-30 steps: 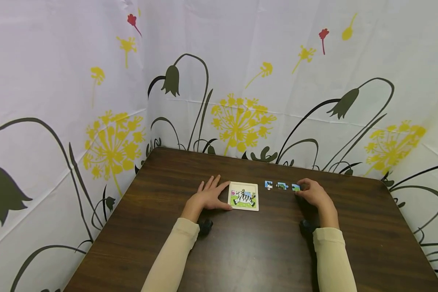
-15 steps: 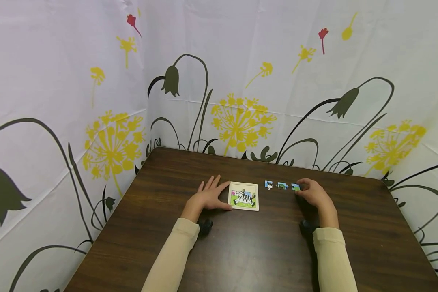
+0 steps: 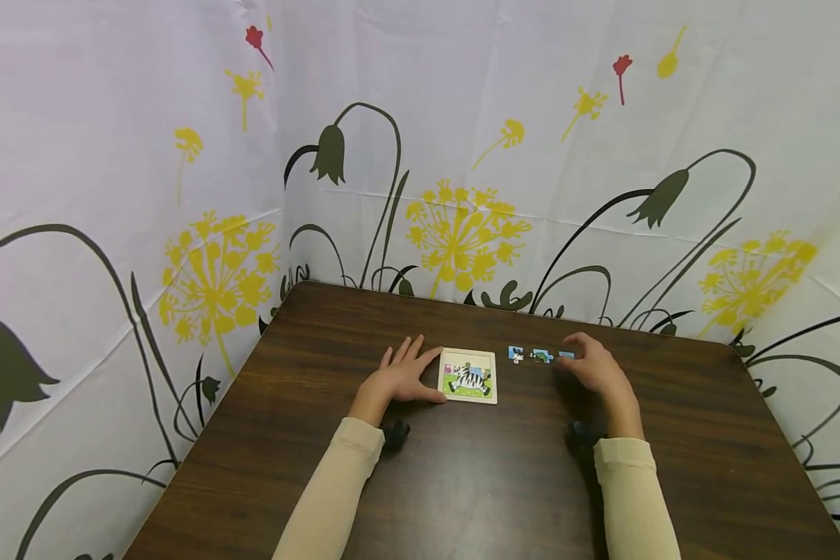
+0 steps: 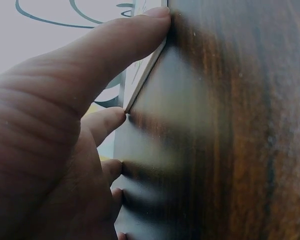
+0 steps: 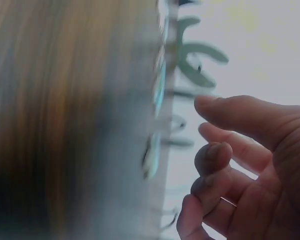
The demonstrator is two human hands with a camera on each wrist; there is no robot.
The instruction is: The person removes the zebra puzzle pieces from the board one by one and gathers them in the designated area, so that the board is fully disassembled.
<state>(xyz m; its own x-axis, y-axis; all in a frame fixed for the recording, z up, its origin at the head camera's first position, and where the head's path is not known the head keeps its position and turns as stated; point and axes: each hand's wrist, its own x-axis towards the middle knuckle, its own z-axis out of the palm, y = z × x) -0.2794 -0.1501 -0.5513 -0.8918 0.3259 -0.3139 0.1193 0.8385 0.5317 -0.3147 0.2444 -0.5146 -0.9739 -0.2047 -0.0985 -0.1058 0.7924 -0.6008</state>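
Note:
A small square wooden jigsaw board [image 3: 494,381] with a zebra picture lies flat on the table. My left hand [image 3: 402,379] has its fingers spread; thumb and index fingertip touch the board's left edge, as the left wrist view also shows. Three loose puzzle pieces sit in a row right of the board: a blue-and-white piece [image 3: 515,354], a blue-and-green piece [image 3: 541,356] and a partly covered piece [image 3: 566,355]. Just above the last one hovers my right hand [image 3: 596,369]. In the right wrist view, its thumb and fingers stand apart with nothing between them.
The dark wood table [image 3: 462,482] reaches back to a white curtain [image 3: 567,47] printed with flowers. Dark wrist cameras sit under both wrists, with the left wrist camera [image 3: 395,435] close to the tabletop.
My right hand has let go of the rightmost puzzle piece and shifted slightly up and left, now covering its lower part. The left hand and board have stayed put.

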